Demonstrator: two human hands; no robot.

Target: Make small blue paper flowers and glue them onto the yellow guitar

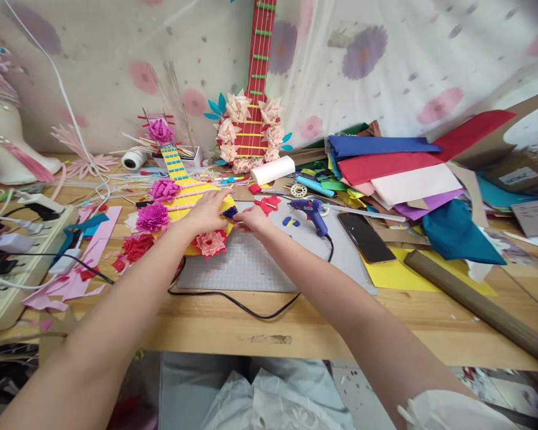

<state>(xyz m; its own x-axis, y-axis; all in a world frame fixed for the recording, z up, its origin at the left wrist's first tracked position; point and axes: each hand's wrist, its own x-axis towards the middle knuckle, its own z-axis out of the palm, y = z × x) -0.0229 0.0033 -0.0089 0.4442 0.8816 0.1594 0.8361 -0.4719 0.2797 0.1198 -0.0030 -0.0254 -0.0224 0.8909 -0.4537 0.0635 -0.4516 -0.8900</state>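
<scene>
A yellow paper guitar (185, 200) with paper flowers lies on the table, its neck pointing away from me. My left hand (207, 210) rests over its body, thumb and fingers apart around a dark blue paper piece (229, 211). From the right, my right hand (251, 220) is closed in a pinch at that blue piece's edge. A coral paper flower (210, 243) sits just below my left hand. Magenta flowers (152, 218) and a red flower (137, 246) line the guitar's left side. The undersides of my fingers are hidden.
A blue glue gun (311, 214) lies on the grey cutting mat (251, 269), its black cord looping along the front. Nearby are a phone (366, 237), stacked coloured paper (399, 161) and a brown roll (475, 301). Behind stands a red guitar (251, 128); a power strip (40, 251) is left.
</scene>
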